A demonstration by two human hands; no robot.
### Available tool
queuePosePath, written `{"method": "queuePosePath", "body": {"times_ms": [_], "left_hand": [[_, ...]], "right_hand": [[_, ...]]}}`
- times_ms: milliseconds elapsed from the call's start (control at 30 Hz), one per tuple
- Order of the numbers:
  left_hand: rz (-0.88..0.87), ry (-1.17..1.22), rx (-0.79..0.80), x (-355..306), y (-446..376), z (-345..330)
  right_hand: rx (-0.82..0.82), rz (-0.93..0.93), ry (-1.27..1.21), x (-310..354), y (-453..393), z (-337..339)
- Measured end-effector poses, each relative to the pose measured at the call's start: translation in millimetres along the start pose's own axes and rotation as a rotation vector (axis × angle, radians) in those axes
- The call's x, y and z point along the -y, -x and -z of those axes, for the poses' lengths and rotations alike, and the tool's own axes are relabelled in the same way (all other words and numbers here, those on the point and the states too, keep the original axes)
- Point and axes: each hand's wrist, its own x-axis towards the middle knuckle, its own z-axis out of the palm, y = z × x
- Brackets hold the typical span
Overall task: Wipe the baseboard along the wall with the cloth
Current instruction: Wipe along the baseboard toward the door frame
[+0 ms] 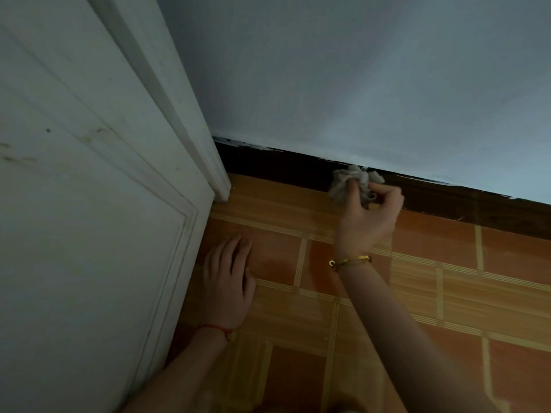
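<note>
A dark brown baseboard [280, 168] runs along the foot of the pale blue wall [357, 84], from the door frame at left down to the right edge. My right hand [368, 216] grips a crumpled grey cloth [347, 183] and holds it against the baseboard near the middle of its length. The curled fingers cover part of the cloth. My left hand [229, 278] lies flat on the floor beside the door, fingers straight, holding nothing.
A white panelled door [74, 219] fills the left side, its frame [214, 174] meeting the baseboard's left end. The floor [447, 293] is orange-brown tile with pale striped lines. White paint smears mark the baseboard's top edge.
</note>
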Motion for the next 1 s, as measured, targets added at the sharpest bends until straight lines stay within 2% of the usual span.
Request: {"method": "queuePosePath", "body": {"times_ms": [100,333,433,633,1000], "left_hand": [[-0.003,-0.007,-0.001,0.5,0.3,0.3],[-0.014,-0.023,-0.021,0.2,0.4,-0.7],[-0.015,-0.024,-0.026,-0.1,0.4,-0.2],[-0.001,0.007,-0.014,-0.7,0.1,0.3],[0.003,-0.029,-0.019,-0.8,0.9,-2.0]], "right_hand": [[0.046,0.051,0.002,2.5,15.4,-19.1],[0.336,0.106,-0.007,10.9,64.2,-77.4],[0.313,0.100,0.016,6.4,64.9,-78.8],[0.164,0.021,0.146,-29.0,30.1,-39.2],[0.479,0.265,0.217,-15.3,72.3,-76.6]]}}
